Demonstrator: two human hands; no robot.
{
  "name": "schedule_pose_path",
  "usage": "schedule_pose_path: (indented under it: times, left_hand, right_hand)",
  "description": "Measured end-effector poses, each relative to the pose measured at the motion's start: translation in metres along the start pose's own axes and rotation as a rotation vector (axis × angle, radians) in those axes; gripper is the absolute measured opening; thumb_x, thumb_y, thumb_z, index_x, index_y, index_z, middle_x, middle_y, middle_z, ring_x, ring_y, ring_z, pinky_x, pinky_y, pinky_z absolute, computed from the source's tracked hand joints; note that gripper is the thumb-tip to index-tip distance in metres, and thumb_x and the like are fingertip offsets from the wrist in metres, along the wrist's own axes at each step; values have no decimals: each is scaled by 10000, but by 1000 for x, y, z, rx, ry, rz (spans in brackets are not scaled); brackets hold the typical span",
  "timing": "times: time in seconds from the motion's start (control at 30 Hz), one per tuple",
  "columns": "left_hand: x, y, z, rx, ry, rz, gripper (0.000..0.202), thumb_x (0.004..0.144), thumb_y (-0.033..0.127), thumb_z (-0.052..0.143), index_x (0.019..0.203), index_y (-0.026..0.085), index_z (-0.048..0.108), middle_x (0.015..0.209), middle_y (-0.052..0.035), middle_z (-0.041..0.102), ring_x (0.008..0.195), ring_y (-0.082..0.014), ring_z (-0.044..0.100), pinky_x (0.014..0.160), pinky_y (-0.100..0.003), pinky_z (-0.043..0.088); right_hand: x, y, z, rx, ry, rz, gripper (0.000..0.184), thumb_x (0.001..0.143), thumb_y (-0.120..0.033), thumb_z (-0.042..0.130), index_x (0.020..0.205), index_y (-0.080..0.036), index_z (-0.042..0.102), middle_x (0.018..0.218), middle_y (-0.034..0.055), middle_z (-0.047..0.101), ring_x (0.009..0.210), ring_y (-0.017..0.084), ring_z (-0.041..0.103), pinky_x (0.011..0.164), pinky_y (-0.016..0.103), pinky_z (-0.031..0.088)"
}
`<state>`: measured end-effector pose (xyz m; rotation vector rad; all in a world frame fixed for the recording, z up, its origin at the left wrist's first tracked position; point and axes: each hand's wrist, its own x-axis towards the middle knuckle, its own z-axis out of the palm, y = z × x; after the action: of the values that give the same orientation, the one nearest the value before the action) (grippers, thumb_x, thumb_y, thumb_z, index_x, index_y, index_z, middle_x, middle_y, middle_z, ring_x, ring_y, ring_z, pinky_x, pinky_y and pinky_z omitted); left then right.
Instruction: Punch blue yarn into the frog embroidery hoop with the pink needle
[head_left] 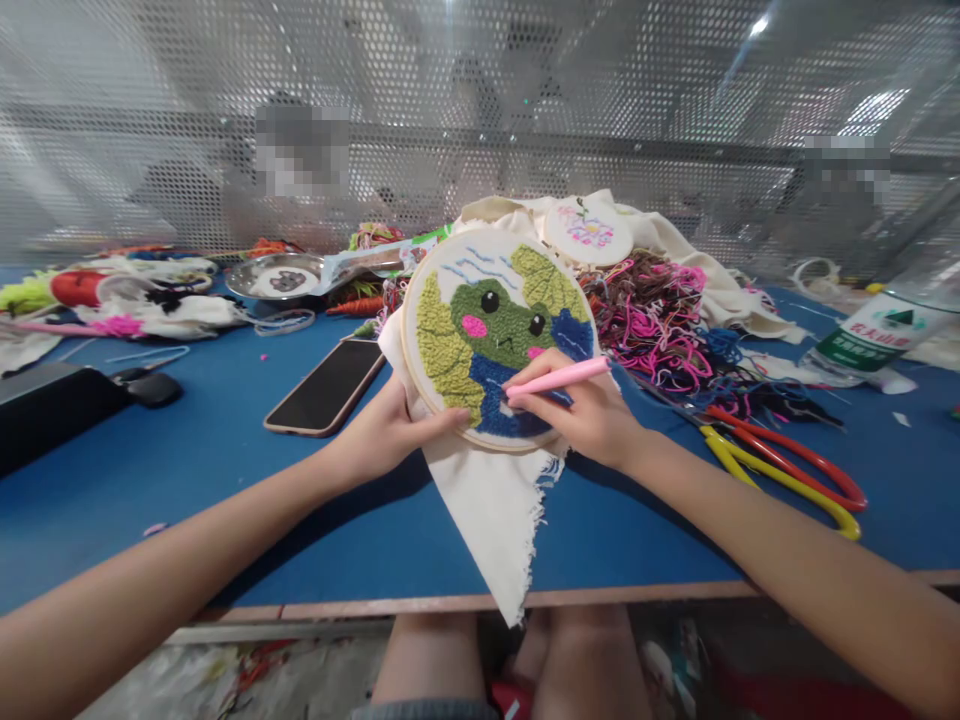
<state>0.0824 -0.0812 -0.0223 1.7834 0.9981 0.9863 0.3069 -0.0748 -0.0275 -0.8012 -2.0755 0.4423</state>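
An embroidery hoop [421,388] stretches white cloth [487,520] bearing a green frog with pink cheeks, yellow-green leaves and dark blue areas in looped yarn. My left hand [397,425] grips the hoop's lower left rim, thumb on the front and fingers hidden behind. In my right hand [581,410] is a pink punch needle [562,377], pinched between the fingers, its low end at the blue area in the lower part of the picture. The needle's tip is hidden by my fingers. A corner of the cloth hangs over the table's front edge.
On the blue table [315,540] lie a phone [326,388], red and yellow scissors [780,465] and a pile of tangled yarn [660,310]. A bottle [874,325] stands right; a metal bowl [240,276] sits behind left. A perforated metal screen [435,150] rises behind.
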Motion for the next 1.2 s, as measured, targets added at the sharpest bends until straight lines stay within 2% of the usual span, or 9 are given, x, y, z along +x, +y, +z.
schedule_pose_path:
  times: [0.13, 0.47, 0.87, 1.0, 1.1, 1.2]
  left_hand:
    - [-1, 0, -1, 6, 22, 8, 447, 718, 378, 693, 1077, 140, 573, 1236, -99, 601, 1088, -256, 579, 962, -369, 466]
    - [1, -3, -2, 6, -12, 9, 443, 737, 358, 681, 1103, 138, 569, 1223, -101, 610, 1081, -257, 584, 974, -370, 458]
    - [0, -1, -1, 18, 1, -4, 420, 731, 379, 677, 1069, 143, 595, 1183, -104, 633, 1090, -273, 577, 957, -395, 465]
    - [-2, 3, 2, 36, 24, 21, 396, 741, 360, 672, 1067, 148, 594, 1208, -94, 619, 1102, -265, 569, 978, -389, 448]
    - [-4, 6, 5, 44, 31, 25, 379, 745, 350, 669, 1062, 157, 596, 1210, -84, 620, 1096, -260, 575, 982, -376, 448]
    - [-3, 6, 4, 35, 24, 13, 375, 748, 351, 666, 1064, 160, 600, 1216, -84, 616, 1097, -261, 575, 977, -367, 454]
  right_hand:
    - [-1, -1, 1, 50, 40, 18, 118, 891, -306, 505, 892, -203, 562, 929, 51, 595, 810, 157, 628, 723, 299, 520]
    - [-1, 0, 1, 32, 53, 27, 94, 902, -306, 483, 889, -215, 501, 927, 45, 573, 818, 160, 618, 753, 315, 508]
    - [-2, 2, 0, 41, 32, -36, 88, 892, -299, 501, 911, -222, 540, 916, 38, 590, 782, 153, 615, 698, 296, 515]
    - [1, 5, 5, -28, -25, -128, 67, 877, -280, 531, 878, -233, 579, 895, 30, 630, 846, 169, 602, 784, 332, 486]
    - [3, 7, 10, -102, -59, -143, 84, 874, -277, 536, 851, -221, 596, 886, 31, 640, 882, 174, 590, 842, 344, 455]
    - [2, 5, 13, -105, 6, -111, 82, 869, -278, 545, 850, -212, 591, 899, 32, 648, 882, 170, 602, 843, 330, 459]
